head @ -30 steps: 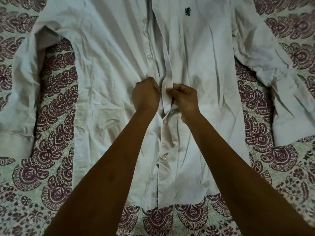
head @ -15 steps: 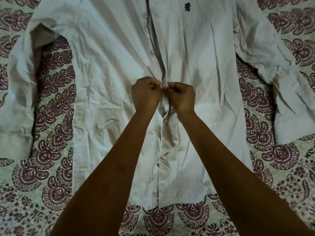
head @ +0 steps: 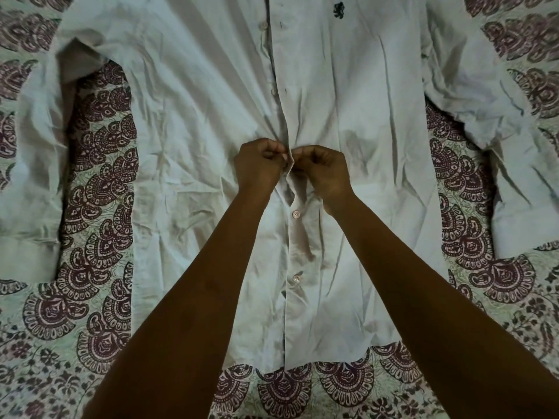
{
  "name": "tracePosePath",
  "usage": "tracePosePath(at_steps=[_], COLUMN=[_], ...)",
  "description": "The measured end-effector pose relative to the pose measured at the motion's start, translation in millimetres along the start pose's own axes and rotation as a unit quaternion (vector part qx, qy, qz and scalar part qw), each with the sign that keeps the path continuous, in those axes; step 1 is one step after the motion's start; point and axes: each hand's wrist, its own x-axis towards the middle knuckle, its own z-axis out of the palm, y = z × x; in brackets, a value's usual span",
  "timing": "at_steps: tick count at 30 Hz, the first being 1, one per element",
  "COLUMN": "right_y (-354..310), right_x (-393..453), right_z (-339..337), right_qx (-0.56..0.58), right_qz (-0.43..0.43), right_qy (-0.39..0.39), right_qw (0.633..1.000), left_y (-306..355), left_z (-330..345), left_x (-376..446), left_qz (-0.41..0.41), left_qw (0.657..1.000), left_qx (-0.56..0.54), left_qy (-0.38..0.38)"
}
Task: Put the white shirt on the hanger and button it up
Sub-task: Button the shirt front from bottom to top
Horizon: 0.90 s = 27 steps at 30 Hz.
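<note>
Head view: a white shirt [head: 348, 116] lies flat and face up on a patterned bedsheet [head: 99, 182], hem nearest the camera and sleeves spread out to either side. Both forearms reach in from below and meet over the shirt's front opening, about halfway up. The left hand [head: 257, 166] has its fingers [head: 276, 151] curled and pinching the left edge of the opening; the right hand [head: 323, 169] has its fingers [head: 302, 152] curled and pinching the overlapping placket edge. The two hands touch at the fingertips, with the cloth bunched up between them. Below the hands two buttons [head: 295, 213] sit fastened along the placket, one under the other. Above the hands the front lies unfastened, with bare buttons [head: 263, 25] showing on the left edge. A small dark logo [head: 338, 10] sits on the chest, right of the opening. A hanger cannot be made out here.
</note>
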Motion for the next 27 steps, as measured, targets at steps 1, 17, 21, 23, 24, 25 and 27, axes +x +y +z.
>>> tracePosePath(at_steps=[1, 17, 21, 23, 24, 25, 27], right_y=[1.2, 22.6, 23.2, 24.1, 25.0, 26.4, 29.0], right_x=[0.9, -12.2, -10.1, -10.0, -9.5, -8.9, -7.9], right_z=[1.4, 26.9, 25.3, 24.8, 24.2, 24.3, 25.0], right_qx=[0.007, -0.078, -0.093, -0.091, -0.092, -0.094, -0.096], right_qz=[-0.011, -0.153, -0.165, -0.171, -0.178, -0.185, -0.191], right_qy=[0.011, 0.146, 0.147, 0.145, 0.142, 0.14, 0.139], right_qw=[1.0, 0.974, 0.971, 0.97, 0.969, 0.968, 0.967], left_y=[1.1, 1.7, 0.1, -0.4, -0.8, -2.5, -6.5], left_z=[1.4, 7.7, 11.0, 12.2, 13.7, 14.7, 18.6], left_x=[-0.7, -5.7, -3.6, -6.5, -7.9, -8.7, -8.0], left_qz=[-0.006, -0.129, -0.103, -0.079, -0.065, -0.049, -0.014], left_qw=[1.0, 0.974, 0.984, 0.988, 0.99, 0.993, 0.997], left_qx=[-0.006, -0.183, -0.131, -0.118, -0.111, -0.092, -0.036], left_qy=[0.005, 0.037, 0.063, 0.06, 0.054, 0.048, 0.066])
